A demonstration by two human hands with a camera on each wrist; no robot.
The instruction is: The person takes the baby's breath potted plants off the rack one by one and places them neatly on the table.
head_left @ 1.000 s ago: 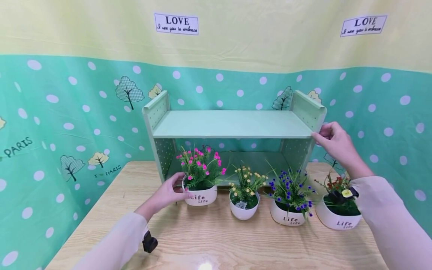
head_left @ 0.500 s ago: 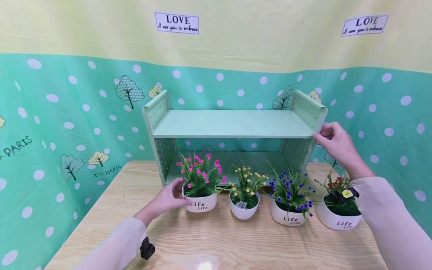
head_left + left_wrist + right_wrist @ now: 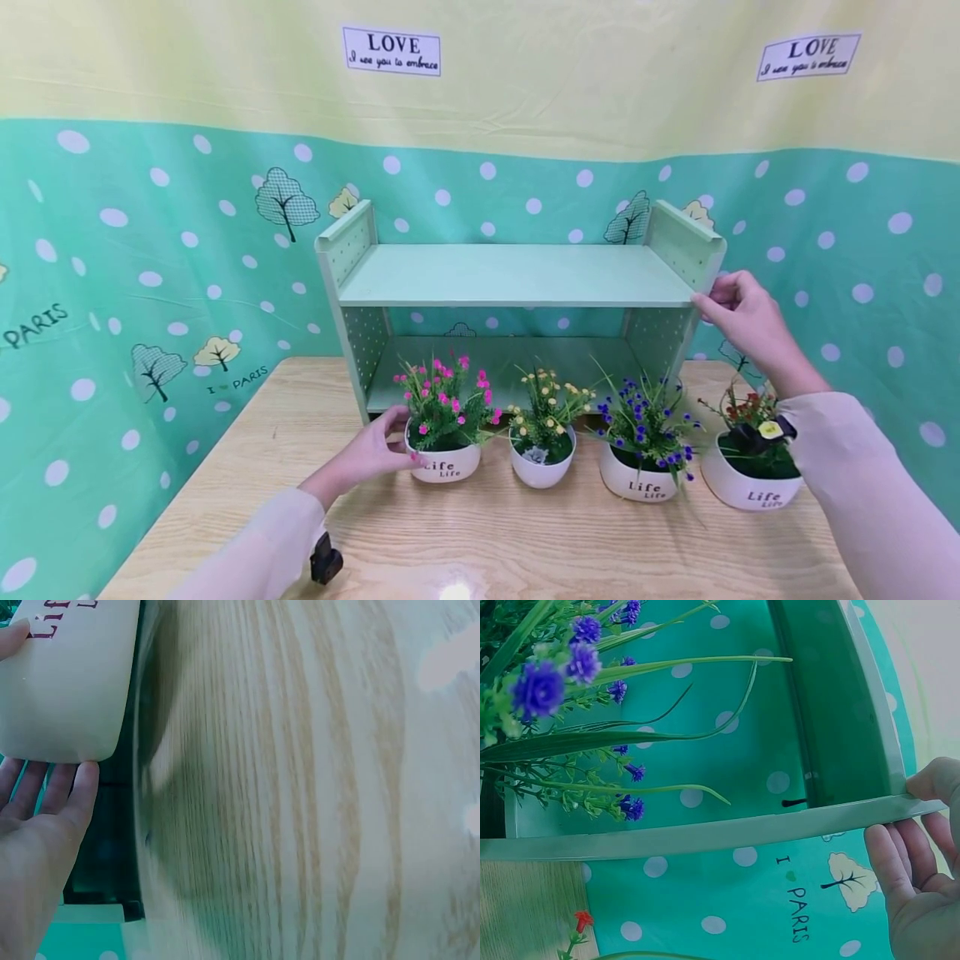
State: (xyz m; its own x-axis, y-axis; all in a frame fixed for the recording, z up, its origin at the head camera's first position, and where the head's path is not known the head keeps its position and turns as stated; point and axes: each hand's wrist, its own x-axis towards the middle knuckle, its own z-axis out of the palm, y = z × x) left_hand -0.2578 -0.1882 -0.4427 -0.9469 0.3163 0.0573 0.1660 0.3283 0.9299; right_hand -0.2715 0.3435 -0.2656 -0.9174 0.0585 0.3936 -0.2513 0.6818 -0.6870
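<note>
My left hand [image 3: 362,460] grips the left end of a white oval flower pot [image 3: 448,468] marked "Life", with pink flowers [image 3: 442,404] above it. In the left wrist view the thumb lies on the pot's [image 3: 67,697] lettered side and the other fingers [image 3: 86,780] on its end. Whether its base touches the table cannot be told. At the right, my right hand [image 3: 750,323] holds the front edge of the pale green two-tier shelf's [image 3: 510,275] side panel. The right wrist view shows the thumb and fingers on opposite sides of that edge [image 3: 727,827].
To the right of the held pot stand a small white pot with yellow flowers [image 3: 543,473], a pot with blue-purple flowers [image 3: 637,483] and one with red flowers [image 3: 750,492], partly behind the right sleeve. All are on the wooden table [image 3: 480,542], before the shelf. A patterned curtain [image 3: 187,250] hangs behind.
My left hand has brought the pink-flower pot downward in the head view, towards me and away from the shelf's lower tier. The right hand stays on the shelf's side edge.
</note>
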